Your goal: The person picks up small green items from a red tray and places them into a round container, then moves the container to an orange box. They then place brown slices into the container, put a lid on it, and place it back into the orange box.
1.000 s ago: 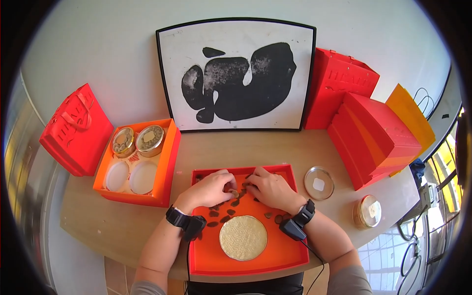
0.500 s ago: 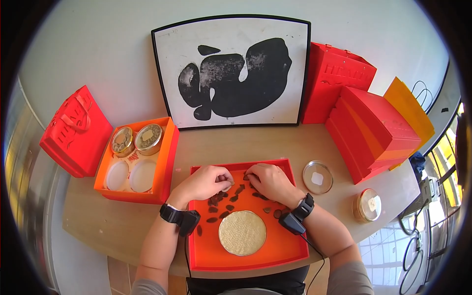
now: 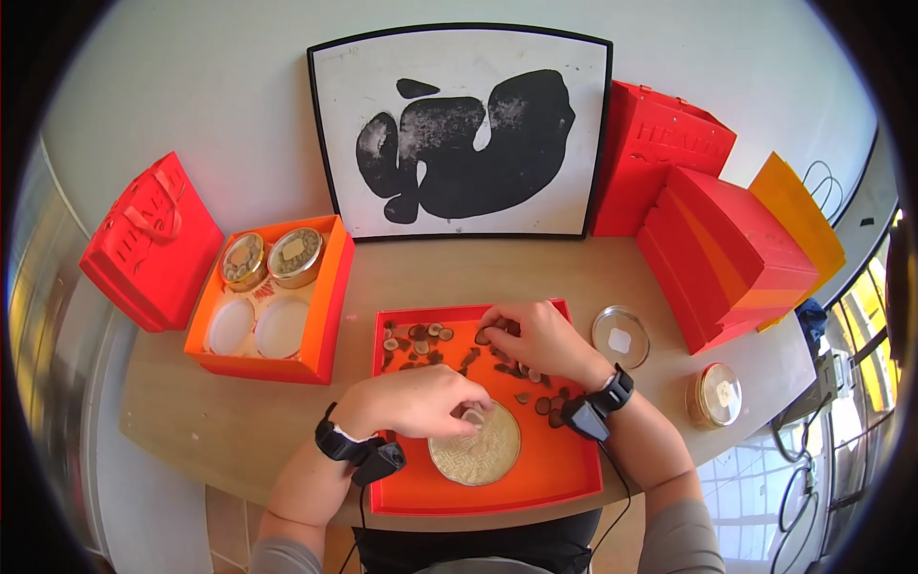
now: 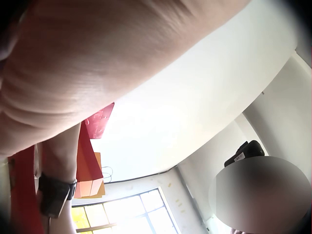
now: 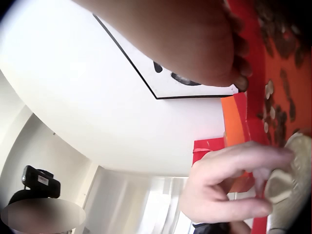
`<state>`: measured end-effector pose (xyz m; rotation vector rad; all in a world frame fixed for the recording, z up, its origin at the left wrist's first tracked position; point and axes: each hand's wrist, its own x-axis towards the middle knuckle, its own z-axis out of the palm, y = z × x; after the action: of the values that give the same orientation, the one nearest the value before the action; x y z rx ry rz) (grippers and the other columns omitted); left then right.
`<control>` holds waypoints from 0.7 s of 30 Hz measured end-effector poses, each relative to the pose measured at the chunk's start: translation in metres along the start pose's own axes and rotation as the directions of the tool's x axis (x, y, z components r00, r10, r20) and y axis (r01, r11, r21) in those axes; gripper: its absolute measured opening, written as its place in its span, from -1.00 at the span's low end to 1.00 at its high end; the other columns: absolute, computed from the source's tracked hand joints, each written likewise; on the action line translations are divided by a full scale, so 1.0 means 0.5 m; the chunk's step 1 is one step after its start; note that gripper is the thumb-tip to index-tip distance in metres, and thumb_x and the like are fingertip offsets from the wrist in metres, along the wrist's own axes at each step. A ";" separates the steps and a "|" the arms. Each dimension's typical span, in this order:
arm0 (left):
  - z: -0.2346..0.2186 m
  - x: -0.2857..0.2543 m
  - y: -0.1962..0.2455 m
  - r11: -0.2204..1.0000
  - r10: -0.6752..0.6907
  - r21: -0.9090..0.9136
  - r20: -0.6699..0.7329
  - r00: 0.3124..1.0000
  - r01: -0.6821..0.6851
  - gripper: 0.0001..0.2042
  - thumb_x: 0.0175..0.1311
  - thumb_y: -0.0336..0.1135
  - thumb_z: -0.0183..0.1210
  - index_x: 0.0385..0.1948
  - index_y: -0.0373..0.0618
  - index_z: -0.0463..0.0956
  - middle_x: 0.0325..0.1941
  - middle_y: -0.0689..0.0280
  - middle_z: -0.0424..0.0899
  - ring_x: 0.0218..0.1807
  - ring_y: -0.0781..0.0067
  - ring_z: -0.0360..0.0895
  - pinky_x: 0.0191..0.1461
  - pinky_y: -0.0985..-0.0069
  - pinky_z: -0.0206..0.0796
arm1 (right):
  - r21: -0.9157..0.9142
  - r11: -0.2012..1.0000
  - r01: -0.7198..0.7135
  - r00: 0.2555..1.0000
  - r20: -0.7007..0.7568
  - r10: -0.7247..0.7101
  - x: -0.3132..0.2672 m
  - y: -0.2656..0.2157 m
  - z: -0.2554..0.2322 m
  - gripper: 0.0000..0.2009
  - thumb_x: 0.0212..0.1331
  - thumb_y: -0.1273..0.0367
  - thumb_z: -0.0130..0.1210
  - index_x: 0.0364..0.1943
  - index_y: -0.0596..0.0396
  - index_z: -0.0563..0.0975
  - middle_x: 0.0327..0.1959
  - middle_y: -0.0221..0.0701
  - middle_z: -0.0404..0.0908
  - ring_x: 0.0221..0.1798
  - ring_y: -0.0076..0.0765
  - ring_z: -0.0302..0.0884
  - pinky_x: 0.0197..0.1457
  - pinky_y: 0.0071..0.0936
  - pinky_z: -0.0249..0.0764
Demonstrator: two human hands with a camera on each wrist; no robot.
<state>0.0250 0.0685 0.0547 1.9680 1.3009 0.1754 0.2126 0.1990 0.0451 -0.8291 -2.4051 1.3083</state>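
My left hand is over the gold patterned disc, thumb and fingers pinching a pale round slice. My right hand pinches a small dark slice near the back of the shallow red tray. Dark brown and pale-faced dried slices lie scattered across the tray's back part, with others below the right hand. In the left wrist view my left hand fills the upper left, its fingers out of sight.
Left stands an orange box with two filled round tins and two round recesses. A clear round lid and a gold-rimmed tin are right of the tray. Red bags, a red box and a framed picture stand behind.
My left hand has moved from the tray's back left, down and right, to above the gold disc, uncovering slices there. My right hand stays near the back, with a dark slice showing in its fingertips.
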 end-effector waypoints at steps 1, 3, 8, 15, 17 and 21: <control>-0.007 -0.004 0.002 1.000 0.004 -0.004 -0.013 1.000 -0.004 -0.68 0.33 -0.22 0.29 0.01 -0.22 0.68 -0.18 0.17 0.80 -0.23 0.32 0.75 -0.08 0.41 0.56 | -0.013 1.000 0.004 1.000 0.006 -0.003 -0.003 0.002 -0.002 -0.80 0.31 0.46 0.12 -0.07 0.27 0.63 -0.37 -0.35 0.77 -0.54 -0.57 0.66 -0.60 -0.56 0.52; -0.031 -0.022 0.001 0.996 -0.082 -0.052 -0.099 0.992 0.077 -0.65 0.31 -0.22 0.31 0.04 -0.22 0.67 -0.15 0.15 0.80 -0.21 0.32 0.76 -0.06 0.39 0.56 | -0.064 0.948 0.312 0.948 0.080 -0.307 -0.014 0.006 -0.006 -0.77 0.34 0.38 0.13 -0.04 0.21 0.65 -0.37 -0.38 0.77 -0.42 -0.48 0.71 -0.38 -0.44 0.61; -0.071 -0.041 -0.059 0.978 -0.182 0.036 -0.340 0.923 0.206 -0.68 0.27 -0.33 0.30 0.04 -0.15 0.69 -0.19 0.19 0.81 -0.29 0.39 0.75 -0.17 0.40 0.53 | -0.271 0.895 0.353 0.886 0.403 -0.228 -0.054 -0.033 -0.017 -0.74 0.30 0.32 0.14 -0.02 0.08 0.70 -0.26 -0.23 0.77 -0.20 -0.20 0.74 -0.07 -0.24 0.60; -0.055 -0.002 -0.096 0.957 -0.291 -0.080 -0.306 0.907 0.280 -0.65 0.35 -0.44 0.13 0.15 -0.14 0.64 0.09 0.17 0.77 -0.04 0.27 0.73 0.12 0.31 0.53 | -0.562 0.795 0.229 0.971 0.190 -0.145 -0.055 -0.002 -0.070 -0.68 0.24 0.29 0.19 0.05 0.03 0.67 -0.14 -0.21 0.72 -0.09 -0.04 0.70 0.01 -0.17 0.59; -0.033 0.007 -0.141 0.978 -0.198 0.000 -0.334 0.922 0.210 -0.65 0.33 -0.47 0.13 0.14 -0.15 0.65 0.13 0.16 0.74 -0.02 0.23 0.72 0.12 0.29 0.53 | -0.593 0.779 0.202 0.976 0.186 -0.111 -0.049 0.012 -0.076 -0.67 0.24 0.27 0.21 0.06 0.03 0.66 -0.09 -0.23 0.72 -0.10 -0.03 0.70 0.01 -0.18 0.60; -0.026 0.029 -0.155 0.995 -0.035 0.073 -0.360 0.932 0.065 -0.68 0.26 -0.51 0.18 0.06 -0.17 0.69 0.15 0.14 0.72 -0.01 0.11 0.69 0.11 0.27 0.53 | -0.637 0.755 0.155 0.984 0.172 -0.056 -0.040 0.048 -0.068 -0.63 0.22 0.28 0.19 0.11 0.03 0.64 -0.06 -0.19 0.71 0.01 0.01 0.67 0.11 -0.14 0.57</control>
<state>-0.0312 0.1025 0.0095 2.0349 1.6113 0.4818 0.2538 0.2198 0.0444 -0.7461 -3.0200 0.4661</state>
